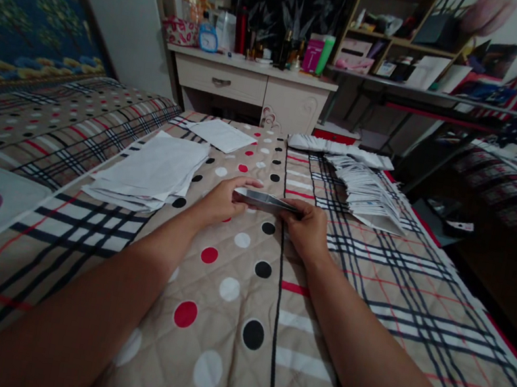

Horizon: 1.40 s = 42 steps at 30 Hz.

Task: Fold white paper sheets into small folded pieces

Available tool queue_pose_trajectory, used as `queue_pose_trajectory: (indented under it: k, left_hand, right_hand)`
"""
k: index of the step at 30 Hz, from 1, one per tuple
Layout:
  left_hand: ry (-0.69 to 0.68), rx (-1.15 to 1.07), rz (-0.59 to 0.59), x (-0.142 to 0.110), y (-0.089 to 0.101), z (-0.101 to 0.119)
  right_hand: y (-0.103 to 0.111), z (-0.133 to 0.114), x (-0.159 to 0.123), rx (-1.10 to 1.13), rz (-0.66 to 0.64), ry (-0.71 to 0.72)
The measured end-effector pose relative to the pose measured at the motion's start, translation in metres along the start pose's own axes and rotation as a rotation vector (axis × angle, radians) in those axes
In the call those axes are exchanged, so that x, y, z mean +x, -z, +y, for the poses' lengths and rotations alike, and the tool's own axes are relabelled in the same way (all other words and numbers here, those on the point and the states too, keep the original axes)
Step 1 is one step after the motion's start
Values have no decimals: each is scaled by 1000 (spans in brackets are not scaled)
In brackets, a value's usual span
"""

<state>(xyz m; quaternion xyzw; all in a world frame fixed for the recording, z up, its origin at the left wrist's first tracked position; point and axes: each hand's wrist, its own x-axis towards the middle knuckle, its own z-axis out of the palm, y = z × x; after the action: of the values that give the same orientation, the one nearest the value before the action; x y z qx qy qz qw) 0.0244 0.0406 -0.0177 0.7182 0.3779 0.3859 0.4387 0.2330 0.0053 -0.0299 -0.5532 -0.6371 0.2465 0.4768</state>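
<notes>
Between my left hand (pixel 227 199) and my right hand (pixel 309 229) is a folded piece of paper (pixel 264 201), pale grey and seen almost edge-on. My left fingers close around its left end. On the right end, my right thumb and fingers pinch it; part of that grip is hidden. A loose stack of white paper sheets (pixel 153 165) lies left of my left hand, with more white sheets (pixel 223 135) behind it. Beyond my right hand, a fanned row of folded papers (pixel 364 189) rests near a second row of folded papers (pixel 336 148).
Everything lies on a bed with a dotted and plaid quilt (pixel 226 321). A white board with a purple oval (pixel 4 189) sits at the left edge. Past the bed stands a white dresser (pixel 223 80) crowded with bottles and boxes, beside a desk (pixel 407 89) with shelves.
</notes>
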Motion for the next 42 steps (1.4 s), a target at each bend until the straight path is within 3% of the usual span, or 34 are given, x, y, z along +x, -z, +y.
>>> queue_pose_trajectory:
  k: [9, 14, 19, 22, 28, 32, 34, 37, 42]
  left_hand:
    - [107, 84, 135, 2, -3, 1]
    - [59, 256, 254, 3, -5, -4]
    - [23, 429, 329, 0, -8, -4]
    - [-57, 476, 317, -1, -12, -5]
    - [-240, 462, 164, -5, -18, 1]
    - [-197, 429, 171, -7, -12, 4]
    - [-174, 425, 164, -7, -10, 3]
    - [-159, 388, 137, -5, -9, 1]
    - [-153, 387, 133, -4, -10, -1]
  right_hand:
    - [1, -13, -2, 66, 0, -42]
    - [2, -7, 0, -128, 68, -58]
    - [2, -7, 0, -348, 43, 21]
    - [2, -10, -2, -450, 41, 83]
    - [12, -15, -4, -700, 99, 155]
    - [35, -12, -6, -757, 114, 86]
    - [52, -5, -9, -705, 110, 119]
    - [87, 11, -15, -652, 106, 206]
    - [151, 41, -23, -814, 272, 193]
